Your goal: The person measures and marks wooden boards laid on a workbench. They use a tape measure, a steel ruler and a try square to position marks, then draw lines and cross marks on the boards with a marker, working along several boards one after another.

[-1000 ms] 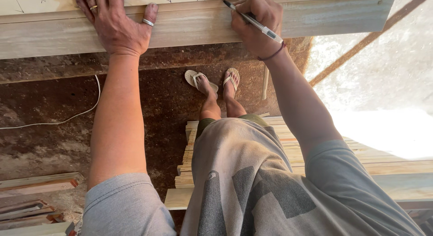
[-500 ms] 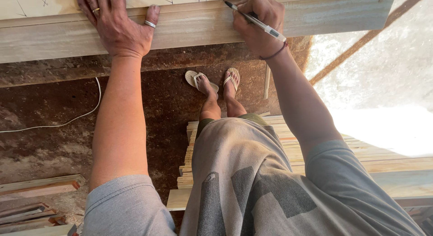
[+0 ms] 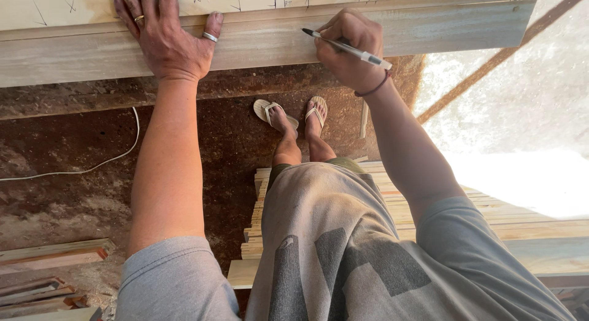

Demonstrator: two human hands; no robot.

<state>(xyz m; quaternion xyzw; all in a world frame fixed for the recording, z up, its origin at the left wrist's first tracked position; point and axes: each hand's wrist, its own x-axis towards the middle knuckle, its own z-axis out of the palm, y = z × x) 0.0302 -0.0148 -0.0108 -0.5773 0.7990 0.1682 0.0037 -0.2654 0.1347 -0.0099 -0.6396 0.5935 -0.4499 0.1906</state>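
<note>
A dirt floor [image 3: 80, 143] of reddish-brown earth fills the middle of the view, with a thin white cord [image 3: 92, 168] curving across it on the left. Across the top runs a long wooden beam [image 3: 442, 26], pale and flat-faced, and behind it lies a lighter board [image 3: 73, 5] marked with small pencil crosses and ticks. Under the person's body sits a stack of thin planks [image 3: 521, 217], reaching to the right edge, and a few loose wood offcuts [image 3: 49, 256] lie on the floor at lower left. The person wears a grey shirt and stands in pale sandals [image 3: 267, 109] just below the beam.

The left hand [image 3: 165, 39] lies flat on the beam, palm down, fingers spread open and reaching up onto the marked board; it grips nothing, and rings show on two fingers. The right hand [image 3: 350, 48] rests against the beam's front face, to the right of the left hand and apart from it. Its fingers are curled closed around a pen [image 3: 346, 48], white-bodied with a dark tip, which points left with the tip on or just above the beam's upper part.
</note>
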